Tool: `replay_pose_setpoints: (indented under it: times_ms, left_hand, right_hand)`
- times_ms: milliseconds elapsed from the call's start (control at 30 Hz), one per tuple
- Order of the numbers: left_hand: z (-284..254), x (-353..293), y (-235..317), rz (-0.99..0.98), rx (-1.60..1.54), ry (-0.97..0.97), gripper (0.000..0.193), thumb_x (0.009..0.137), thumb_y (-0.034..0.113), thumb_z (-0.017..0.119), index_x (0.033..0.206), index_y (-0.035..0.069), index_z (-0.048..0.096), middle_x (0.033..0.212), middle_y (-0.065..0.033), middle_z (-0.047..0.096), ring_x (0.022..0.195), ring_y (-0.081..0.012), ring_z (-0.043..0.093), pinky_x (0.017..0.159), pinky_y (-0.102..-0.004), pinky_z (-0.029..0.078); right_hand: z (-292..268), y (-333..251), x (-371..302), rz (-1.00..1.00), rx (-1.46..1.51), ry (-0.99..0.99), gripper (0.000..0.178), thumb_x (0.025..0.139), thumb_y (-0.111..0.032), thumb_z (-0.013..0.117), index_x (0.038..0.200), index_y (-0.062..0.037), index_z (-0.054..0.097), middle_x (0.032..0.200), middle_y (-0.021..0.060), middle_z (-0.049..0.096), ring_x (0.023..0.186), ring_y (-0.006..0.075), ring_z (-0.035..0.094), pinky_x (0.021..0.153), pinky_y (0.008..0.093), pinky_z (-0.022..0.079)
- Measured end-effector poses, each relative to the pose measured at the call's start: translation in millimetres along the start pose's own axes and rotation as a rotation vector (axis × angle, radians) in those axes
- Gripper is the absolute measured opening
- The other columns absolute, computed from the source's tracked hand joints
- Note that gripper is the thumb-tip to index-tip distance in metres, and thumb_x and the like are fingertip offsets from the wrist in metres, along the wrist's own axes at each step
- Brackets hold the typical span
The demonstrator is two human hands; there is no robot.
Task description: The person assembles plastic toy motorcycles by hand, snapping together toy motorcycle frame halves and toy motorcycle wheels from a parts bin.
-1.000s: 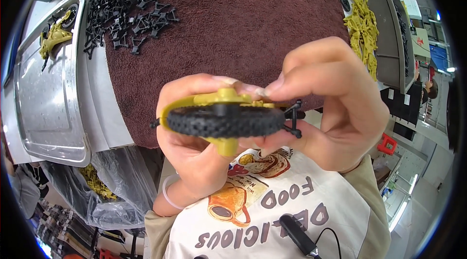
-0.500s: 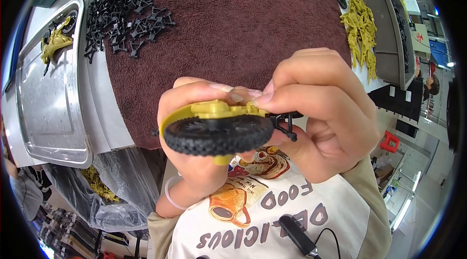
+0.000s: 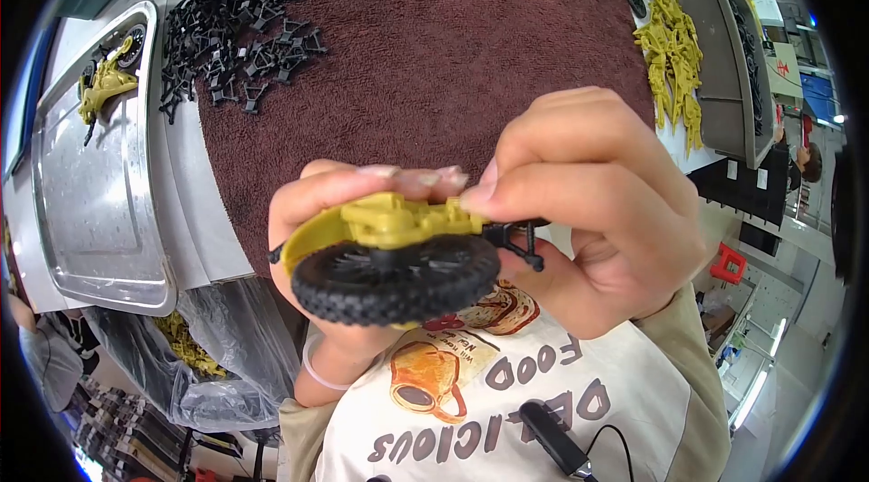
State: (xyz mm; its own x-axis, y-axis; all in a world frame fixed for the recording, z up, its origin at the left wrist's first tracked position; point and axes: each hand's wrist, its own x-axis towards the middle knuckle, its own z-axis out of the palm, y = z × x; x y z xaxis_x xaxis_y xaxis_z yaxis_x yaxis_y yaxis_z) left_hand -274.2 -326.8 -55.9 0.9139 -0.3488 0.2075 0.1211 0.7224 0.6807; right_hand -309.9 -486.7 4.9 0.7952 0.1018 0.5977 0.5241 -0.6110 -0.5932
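Between my hands, close to the camera, is a part-built yellow toy motorcycle (image 3: 385, 221). Its black knobby wheel (image 3: 398, 290) faces down and toward me. My left hand (image 3: 294, 201) is closed around the left end and far side, fingers along the top edge. With thumb and forefinger, my right hand (image 3: 602, 201) pinches the right end of the yellow body. A small black forked piece (image 3: 523, 244) sticks out there, beside the right thumb. What lies behind the body is hidden.
A brown towel (image 3: 434, 47) covers the table. Black plastic frames (image 3: 240, 25) are heaped at far left, yellow toy parts (image 3: 670, 57) at right beside a grey bin (image 3: 720, 57). A metal tray (image 3: 100, 219) holds another yellow toy motorcycle (image 3: 109, 84). Below hangs a plastic bag (image 3: 235, 346).
The toy motorcycle has shifted slightly left and tilted, showing more of the wheel's spoked side. My left hand has moved left with it; the right hand keeps its pinch.
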Motion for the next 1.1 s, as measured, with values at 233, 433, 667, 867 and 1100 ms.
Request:
replay_pose_setpoints:
  times_ms: [233, 433, 667, 867, 1100]
  left_hand:
    - [2.6, 2.7, -5.2, 0.061, 0.09, 0.071, 0.049, 0.078, 0.014, 0.078, 0.11, -0.008, 0.048, 0.09, -0.0167, 0.06, 0.082, -0.0265, 0.068, 0.075, -0.0369, 0.059]
    - [0.0, 2.0, 8.0, -0.051, 0.103, 0.056, 0.045, 0.076, 0.009, 0.079, 0.108, -0.005, 0.051, 0.095, -0.0135, 0.061, 0.085, -0.02, 0.067, 0.07, -0.029, 0.056]
    - [-0.2, 15.9, 11.6, 0.04, 0.254, -0.022, 0.056, 0.076, 0.028, 0.079, 0.111, -0.007, 0.052, 0.1, -0.0174, 0.058, 0.095, -0.0272, 0.065, 0.083, -0.0323, 0.054]
    - [-10.0, 10.4, 16.1, 0.135, 0.371, -0.116, 0.038, 0.08, 0.014, 0.072, 0.109, -0.002, 0.054, 0.101, -0.0172, 0.057, 0.094, -0.0336, 0.066, 0.085, -0.0472, 0.057]
    - [-6.3, 10.5, 23.0, 0.049, 0.353, -0.046, 0.042, 0.08, 0.02, 0.074, 0.11, -0.002, 0.052, 0.101, -0.015, 0.056, 0.098, -0.0322, 0.064, 0.085, -0.0483, 0.056]
  right_hand:
    - [5.0, -0.5, -1.3, 0.007, 0.031, 0.039, 0.028, 0.065, -0.005, 0.076, 0.089, 0.0043, 0.064, 0.086, 0.0159, 0.062, 0.068, 0.0233, 0.058, 0.061, 0.034, 0.045]
    - [0.2, 0.7, 1.3, 0.043, 0.078, -0.041, 0.028, 0.074, -0.01, 0.077, 0.093, 0.0044, 0.063, 0.088, 0.0161, 0.061, 0.073, 0.0221, 0.058, 0.062, 0.0321, 0.046]
    - [-4.0, -0.5, -4.4, 0.29, 0.185, -0.064, 0.025, 0.079, -0.012, 0.076, 0.094, 0.0038, 0.063, 0.094, 0.0171, 0.058, 0.079, 0.0176, 0.058, 0.066, 0.0254, 0.047]
    - [-2.8, -0.3, -3.7, 0.222, 0.114, -0.051, 0.021, 0.081, -0.008, 0.072, 0.096, 0.0042, 0.062, 0.094, 0.0162, 0.057, 0.079, 0.0185, 0.058, 0.067, 0.0257, 0.048]
    - [-2.9, -2.2, -2.3, 0.269, 0.177, -0.058, 0.032, 0.073, -0.008, 0.076, 0.1, 0.0033, 0.062, 0.095, 0.0146, 0.057, 0.08, 0.0186, 0.057, 0.071, 0.0288, 0.047]
